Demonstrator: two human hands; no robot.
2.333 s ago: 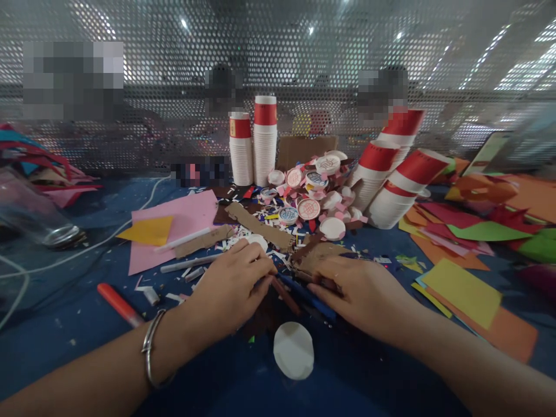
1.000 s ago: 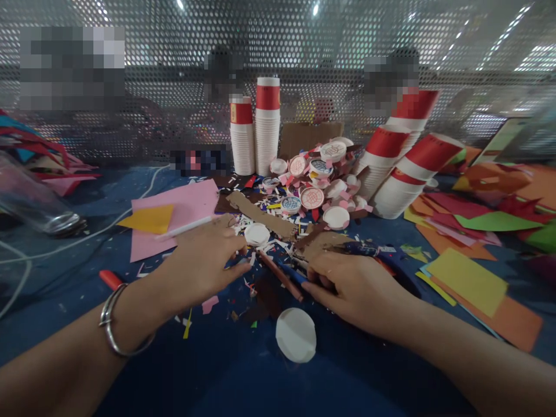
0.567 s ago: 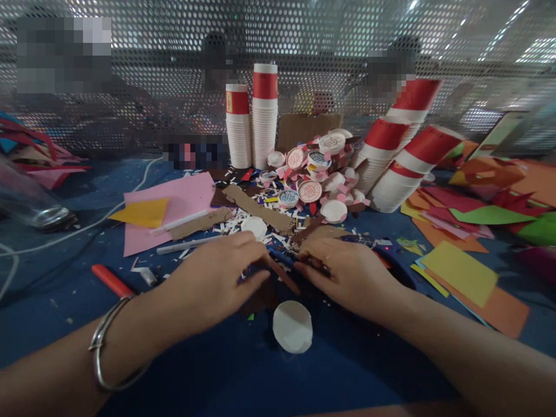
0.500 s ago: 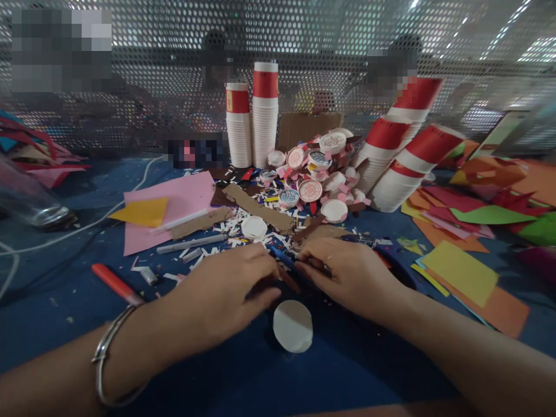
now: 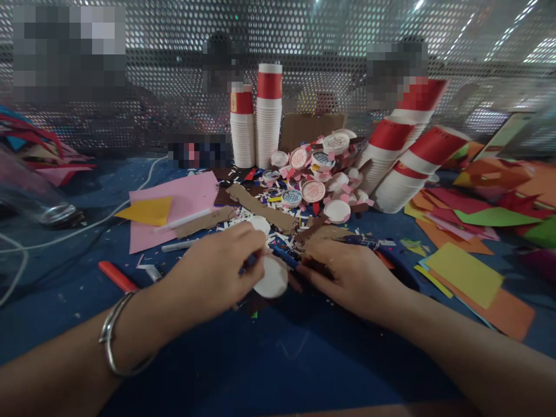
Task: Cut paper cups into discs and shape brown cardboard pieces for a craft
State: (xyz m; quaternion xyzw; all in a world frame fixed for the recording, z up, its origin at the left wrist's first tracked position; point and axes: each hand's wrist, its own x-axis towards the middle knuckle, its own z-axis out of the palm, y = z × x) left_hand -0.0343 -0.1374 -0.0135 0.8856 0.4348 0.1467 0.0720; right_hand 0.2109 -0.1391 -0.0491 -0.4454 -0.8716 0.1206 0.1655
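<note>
My left hand (image 5: 217, 272) pinches the left edge of a round white disc (image 5: 271, 278) a little above the blue table. Beside it, my right hand (image 5: 351, 275) is closed around a blue pen-like object (image 5: 284, 256), whose end sticks out to the left. Behind the left fingers lies another white disc (image 5: 259, 225) among white paper scraps. A pile of small round pieces with printed or plain tops (image 5: 313, 191) stands farther back, pink tabs around them.
Stacked red-and-white paper cups (image 5: 268, 116) stand behind, with more leaning cups (image 5: 397, 168) at right. Pink paper (image 5: 174, 202) and a red-handled tool (image 5: 117, 277) are on the left; yellow paper (image 5: 464, 273) lies right. A white cable (image 5: 93, 226) crosses the left side.
The white disc that lay on the table in front of my hands is now in my left fingers, farther up and left. My right hand has stayed nearly in place.
</note>
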